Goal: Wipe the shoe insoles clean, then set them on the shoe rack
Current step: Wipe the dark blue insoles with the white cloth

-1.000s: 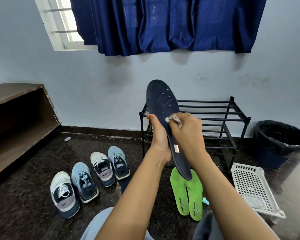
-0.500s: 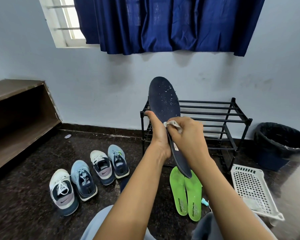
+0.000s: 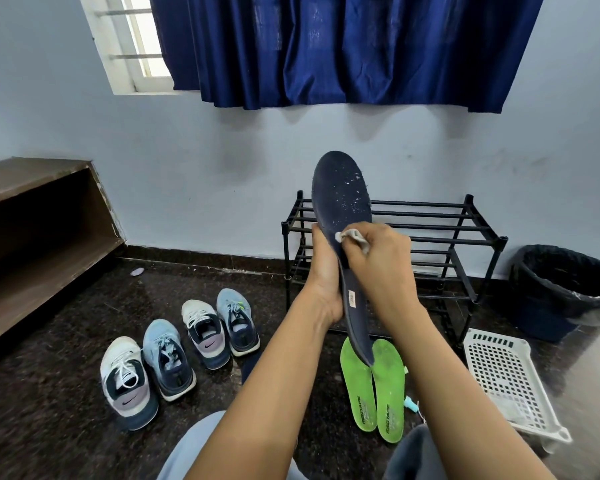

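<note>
Right now the wiping step is going on. The left hand (image 3: 323, 271) has its grip curled round the middle of a long dark blue foam insole (image 3: 342, 195) and holds it up on end, with the toe at the top. The right hand (image 3: 378, 258) pinches a small crumpled white cloth (image 3: 352, 236) and presses it on the insole, just above the left grip. Above the cloth, the toe part is dotted with white specks, so I think this insole is not clean yet. The next move should be to rub the cloth up over those specks while the left grip holds the insole steady. The black metal-bar shoe rack (image 3: 430, 230) stands just behind both hands. Two bright green foam insoles (image 3: 359, 393) lie side by side on the dark floor below the grip. They are likely next.
</note>
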### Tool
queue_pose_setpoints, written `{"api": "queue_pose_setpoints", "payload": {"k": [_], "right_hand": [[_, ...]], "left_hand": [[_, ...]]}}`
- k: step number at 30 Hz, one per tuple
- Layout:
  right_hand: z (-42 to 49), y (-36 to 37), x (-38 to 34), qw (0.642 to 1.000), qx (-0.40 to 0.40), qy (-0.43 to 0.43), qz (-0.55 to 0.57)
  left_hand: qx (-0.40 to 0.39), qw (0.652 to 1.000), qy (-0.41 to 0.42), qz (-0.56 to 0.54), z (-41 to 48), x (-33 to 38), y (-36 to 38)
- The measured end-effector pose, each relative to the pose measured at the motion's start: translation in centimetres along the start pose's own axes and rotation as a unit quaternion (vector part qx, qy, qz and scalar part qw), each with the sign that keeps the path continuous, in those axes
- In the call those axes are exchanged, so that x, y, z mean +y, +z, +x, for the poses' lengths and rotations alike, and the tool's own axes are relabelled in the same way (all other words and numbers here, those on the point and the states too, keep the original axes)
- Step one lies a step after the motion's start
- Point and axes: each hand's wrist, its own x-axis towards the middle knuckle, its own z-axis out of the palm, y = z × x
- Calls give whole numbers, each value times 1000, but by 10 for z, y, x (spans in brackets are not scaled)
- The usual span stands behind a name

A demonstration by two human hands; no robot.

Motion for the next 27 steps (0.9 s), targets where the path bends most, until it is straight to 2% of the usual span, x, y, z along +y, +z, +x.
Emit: {"api": "queue_pose_setpoints", "payload": {"k": [3, 7, 14, 19, 24, 27], "right_hand": [[-1, -1, 0, 1000, -4, -3, -20], [-13, -6, -13, 997, -51, -3, 49], [-5, 5, -5, 999, 37, -11, -28], [-9, 2, -11, 1000, -26, -6, 3], [1, 0, -6, 998, 38, -11, -40], [-4, -2, -7, 999, 7, -16, -30]], "left_hand": [[9, 1000, 13, -7, -1, 1, 1], [27, 999, 28, 3, 4, 7, -8], [19, 999, 23, -18, 1, -2, -2], [53, 998, 11, -14, 5, 2, -8], [24, 1000, -6, -7, 4, -7, 1], [37, 999, -17, 12, 5, -6, -1]]}}
